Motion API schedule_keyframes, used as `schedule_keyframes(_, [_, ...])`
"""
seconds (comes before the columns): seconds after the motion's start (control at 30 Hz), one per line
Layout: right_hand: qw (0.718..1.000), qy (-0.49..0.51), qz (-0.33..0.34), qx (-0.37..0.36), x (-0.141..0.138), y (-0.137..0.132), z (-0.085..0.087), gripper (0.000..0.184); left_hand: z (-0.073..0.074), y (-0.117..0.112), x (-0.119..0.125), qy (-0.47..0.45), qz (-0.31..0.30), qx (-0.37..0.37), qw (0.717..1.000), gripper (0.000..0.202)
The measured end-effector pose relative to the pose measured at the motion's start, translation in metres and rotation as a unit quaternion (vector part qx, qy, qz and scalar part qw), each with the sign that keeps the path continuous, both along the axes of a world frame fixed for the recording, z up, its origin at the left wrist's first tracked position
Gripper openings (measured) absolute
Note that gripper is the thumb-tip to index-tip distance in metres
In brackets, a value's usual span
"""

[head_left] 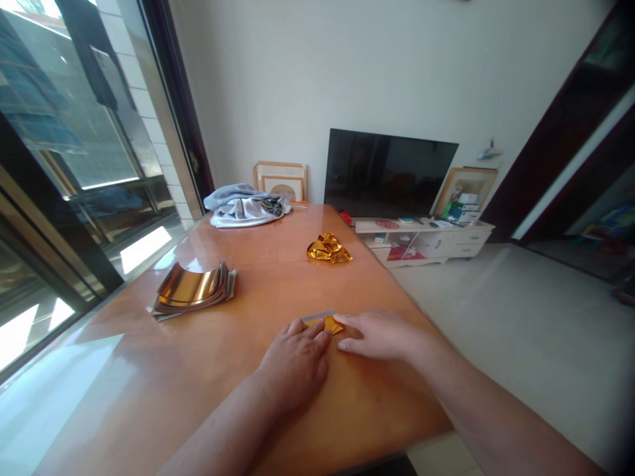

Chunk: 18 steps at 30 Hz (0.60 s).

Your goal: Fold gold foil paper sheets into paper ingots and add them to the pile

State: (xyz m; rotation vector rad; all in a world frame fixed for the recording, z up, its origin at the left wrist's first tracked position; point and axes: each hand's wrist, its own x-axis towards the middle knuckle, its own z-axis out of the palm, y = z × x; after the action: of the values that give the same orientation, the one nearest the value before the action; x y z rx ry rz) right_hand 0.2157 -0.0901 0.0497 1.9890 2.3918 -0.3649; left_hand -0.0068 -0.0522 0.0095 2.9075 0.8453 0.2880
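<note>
A small folded sheet of gold foil paper (333, 324), with a grey strip along its far edge, lies on the table near its right side. My left hand (299, 357) presses on the paper's left part, fingers bent and close together, covering some of it. At the paper's right end is my right hand (380, 334); its forefinger touches the corner, and the thumb sits apart, lower down. Beyond my hands lies a crumpled or folded gold foil piece (328, 249). A curved stack of gold foil sheets (191, 287) stands to the left.
The glossy brown table (223, 377) ends at a right edge beside the tiled floor. Light grey cloth (245, 206) is heaped at its far end. A television (389, 173) stands on a low white cabinet (464, 241). Windows (74, 132) are on the left.
</note>
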Motion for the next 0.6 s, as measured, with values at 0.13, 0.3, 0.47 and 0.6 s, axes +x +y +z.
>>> schedule_keyframes(0.13, [0.999,0.025,-0.017,-0.01,0.007,-0.004,0.0,0.066,-0.004,0.003,0.0,0.0,-0.012,0.005,1.0,0.039])
schedule_keyframes(0.3, [0.998,-0.006,-0.044,0.054,-0.003,-0.018,-0.007,0.056,-0.009,0.006,0.0,-0.002,-0.015,0.017,1.0,0.038])
schedule_keyframes(0.47, [0.997,-0.075,-0.025,0.023,-0.029,-0.03,-0.015,0.052,-0.013,0.008,0.0,-0.013,-0.018,0.024,0.999,0.043])
schedule_keyframes(0.6, [0.993,-0.112,-0.039,0.01,-0.039,-0.033,-0.017,0.057,-0.016,0.011,0.0,-0.013,-0.036,0.023,0.999,0.041])
